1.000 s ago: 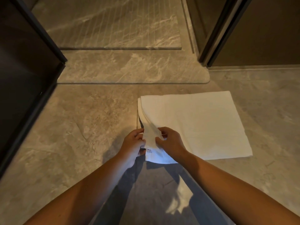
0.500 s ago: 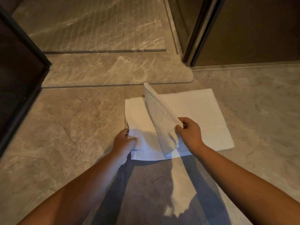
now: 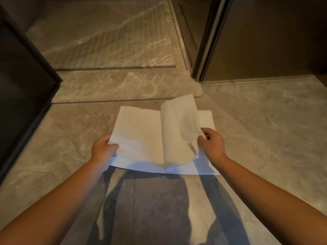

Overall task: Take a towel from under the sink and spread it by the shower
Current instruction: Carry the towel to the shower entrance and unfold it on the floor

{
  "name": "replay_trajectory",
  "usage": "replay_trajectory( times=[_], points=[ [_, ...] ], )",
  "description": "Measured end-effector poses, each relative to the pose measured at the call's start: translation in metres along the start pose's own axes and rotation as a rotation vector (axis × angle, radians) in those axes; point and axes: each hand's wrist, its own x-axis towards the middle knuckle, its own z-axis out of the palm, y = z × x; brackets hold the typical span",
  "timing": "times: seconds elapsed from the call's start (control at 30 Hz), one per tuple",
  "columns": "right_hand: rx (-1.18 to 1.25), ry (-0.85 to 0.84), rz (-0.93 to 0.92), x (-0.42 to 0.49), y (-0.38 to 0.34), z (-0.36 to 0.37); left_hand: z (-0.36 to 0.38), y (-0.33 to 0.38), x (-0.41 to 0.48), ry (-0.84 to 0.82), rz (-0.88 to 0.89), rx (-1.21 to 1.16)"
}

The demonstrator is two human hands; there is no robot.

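Both my hands grasp the white towel [image 3: 141, 138] on the marble floor [image 3: 62, 138]: my left hand [image 3: 103, 149] pinches its left edge, my right hand [image 3: 211, 145] lifts a folded layer.

I read a marbled stone floor [image 3: 265, 131]. One white towel [image 3: 139, 138] lies directly on it at centre, partly unfolded. A low stone step [image 3: 123, 85] borders the towel at 12 o'clock.
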Motion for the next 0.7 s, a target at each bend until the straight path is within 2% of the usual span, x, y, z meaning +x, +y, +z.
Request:
replay_trajectory(
  times=[0.13,0.3,0.4,0.47,0.53,0.63,0.7],
  points=[
    [0.024,-0.107,-0.010,-0.016,-0.009,0.029,-0.049,-0.023,0.006,0.108,0.004,0.084],
    [0.042,-0.228,-0.028,-0.039,-0.016,0.068,-0.122,-0.050,0.002,0.289,0.030,0.297],
    [0.057,-0.265,-0.013,-0.046,-0.020,0.087,-0.144,-0.061,-0.003,0.312,0.038,0.444],
    [0.072,-0.270,0.001,-0.048,-0.021,0.094,-0.140,-0.061,-0.003,0.240,0.043,0.624],
    [0.079,-0.266,0.010,-0.049,-0.021,0.096,-0.122,-0.055,-0.003,0.080,0.116,0.792],
    [0.074,-0.232,0.022,-0.047,-0.019,0.087,-0.084,-0.046,-0.009,-0.189,0.238,0.864],
    [0.062,-0.206,0.023,-0.044,-0.015,0.074,-0.058,-0.040,-0.015,-0.287,0.289,0.891]
  ],
)
